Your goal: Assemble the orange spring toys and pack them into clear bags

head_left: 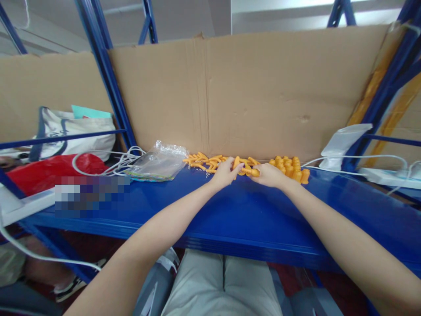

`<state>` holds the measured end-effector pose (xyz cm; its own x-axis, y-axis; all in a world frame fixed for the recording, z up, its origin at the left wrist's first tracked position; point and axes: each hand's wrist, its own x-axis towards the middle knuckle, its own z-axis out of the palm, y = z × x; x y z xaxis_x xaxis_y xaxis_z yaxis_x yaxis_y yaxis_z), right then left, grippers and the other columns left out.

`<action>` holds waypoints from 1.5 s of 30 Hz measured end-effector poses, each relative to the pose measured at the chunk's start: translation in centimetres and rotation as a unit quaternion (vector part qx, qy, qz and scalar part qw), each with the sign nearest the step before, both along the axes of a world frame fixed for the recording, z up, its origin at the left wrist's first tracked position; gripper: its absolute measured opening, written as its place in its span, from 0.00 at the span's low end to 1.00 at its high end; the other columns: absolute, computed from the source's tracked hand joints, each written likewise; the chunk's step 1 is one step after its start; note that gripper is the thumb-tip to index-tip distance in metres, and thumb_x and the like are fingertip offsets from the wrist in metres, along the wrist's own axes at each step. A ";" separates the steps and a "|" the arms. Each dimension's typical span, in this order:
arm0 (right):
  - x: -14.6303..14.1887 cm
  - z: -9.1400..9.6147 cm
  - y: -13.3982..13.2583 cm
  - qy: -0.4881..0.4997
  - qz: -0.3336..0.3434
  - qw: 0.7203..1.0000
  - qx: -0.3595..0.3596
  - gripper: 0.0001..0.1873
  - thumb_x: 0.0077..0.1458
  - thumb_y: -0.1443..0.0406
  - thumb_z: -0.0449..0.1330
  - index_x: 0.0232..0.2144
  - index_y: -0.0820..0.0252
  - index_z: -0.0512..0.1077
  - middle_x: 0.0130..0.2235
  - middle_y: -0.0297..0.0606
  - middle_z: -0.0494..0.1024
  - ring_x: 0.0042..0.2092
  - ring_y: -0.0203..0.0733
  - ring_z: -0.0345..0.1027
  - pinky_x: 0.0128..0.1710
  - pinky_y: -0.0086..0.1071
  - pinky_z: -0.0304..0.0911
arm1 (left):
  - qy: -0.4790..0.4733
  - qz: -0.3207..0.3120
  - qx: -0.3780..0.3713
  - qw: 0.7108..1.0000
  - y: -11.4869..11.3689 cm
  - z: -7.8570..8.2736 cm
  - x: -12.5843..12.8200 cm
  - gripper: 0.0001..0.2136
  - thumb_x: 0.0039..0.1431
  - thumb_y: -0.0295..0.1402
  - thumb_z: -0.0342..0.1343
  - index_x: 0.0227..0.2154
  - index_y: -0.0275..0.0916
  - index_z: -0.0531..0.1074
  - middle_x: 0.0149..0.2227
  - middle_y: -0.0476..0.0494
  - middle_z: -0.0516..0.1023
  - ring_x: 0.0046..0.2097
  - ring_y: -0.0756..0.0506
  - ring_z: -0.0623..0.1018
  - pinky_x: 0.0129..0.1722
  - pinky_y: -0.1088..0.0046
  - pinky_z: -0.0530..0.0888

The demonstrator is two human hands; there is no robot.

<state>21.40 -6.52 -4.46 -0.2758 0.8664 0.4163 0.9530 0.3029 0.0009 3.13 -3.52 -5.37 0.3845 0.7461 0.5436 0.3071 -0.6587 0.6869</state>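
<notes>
My left hand is closed, thumb and fingers pinching a small orange plastic piece. Close beside it, my right hand is closed around the end of another orange plastic piece, which points toward the left hand. Whether the two pieces touch or join cannot be made out. Behind and left of my hands lies a loose spread of thin, branching orange parts, with tiny silvery coils along its front. Just right of my right hand, thicker rounded orange pieces stand packed in rows.
A blue metal table carries everything, backed by a tall cardboard panel. Clear plastic bags and white cables lie left, near a red bag. A white power strip sits right. Another person's leg shows lower left.
</notes>
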 end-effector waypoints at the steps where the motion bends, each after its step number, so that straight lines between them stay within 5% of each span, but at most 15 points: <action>1: 0.3 -0.1 0.2 0.020 0.013 1.000 0.013 0.09 0.51 0.64 0.56 0.32 0.59 0.75 0.30 0.40 0.79 0.32 0.44 0.74 0.32 0.33 0.65 | -0.017 0.000 -0.024 1.000 0.2 0.0 -0.1 0.11 0.62 0.35 0.51 0.26 0.40 0.57 0.15 0.61 0.60 0.14 0.55 0.62 0.17 0.80 0.56; 9: 0.8 -0.1 0.5 0.236 0.196 0.951 0.051 0.19 0.49 0.61 0.59 0.44 0.61 0.69 0.41 0.42 0.78 0.36 0.41 0.73 0.38 0.35 0.69 | -0.145 0.041 -0.160 0.976 1.4 0.7 -1.3 0.14 0.66 0.35 0.47 0.24 0.38 0.58 0.14 0.59 0.61 0.11 0.57 0.61 0.12 0.83 0.54; 12: 0.6 0.1 0.5 0.285 0.156 0.945 0.041 0.20 0.50 0.58 0.60 0.44 0.63 0.70 0.36 0.40 0.78 0.34 0.41 0.72 0.36 0.35 0.68 | -0.159 0.057 -0.199 0.965 1.3 0.9 -1.2 0.10 0.67 0.35 0.45 0.30 0.36 0.61 0.17 0.57 0.65 0.12 0.58 0.63 0.12 0.83 0.55; 16: 1.2 -0.1 0.8 0.287 0.018 0.952 0.110 0.20 0.51 0.57 0.60 0.44 0.62 0.73 0.34 0.40 0.79 0.34 0.43 0.72 0.37 0.36 0.66 | -0.161 0.102 -0.233 0.953 1.2 1.0 -1.0 0.07 0.65 0.29 0.46 0.44 0.37 0.57 0.25 0.57 0.70 0.13 0.58 0.64 0.13 0.82 0.58; 26: 2.1 -1.7 1.5 0.094 -0.161 0.973 0.133 0.20 0.58 0.54 0.53 0.45 0.60 0.73 0.41 0.46 0.80 0.43 0.53 0.72 0.43 0.42 0.56 | -0.082 0.079 -0.232 0.966 0.8 0.4 -0.6 0.15 0.59 0.22 0.48 0.47 0.38 0.54 0.32 0.54 0.71 0.14 0.58 0.65 0.12 0.81 0.59; 45: 1.3 -2.6 1.6 0.028 -0.116 0.992 0.046 0.25 0.59 0.58 0.52 0.57 0.61 0.64 0.54 0.50 0.72 0.54 0.54 0.65 0.50 0.45 0.55 | -0.032 0.055 -0.226 0.972 1.2 -0.4 -0.4 0.13 0.60 0.24 0.48 0.47 0.38 0.56 0.34 0.50 0.73 0.14 0.59 0.66 0.11 0.85 0.60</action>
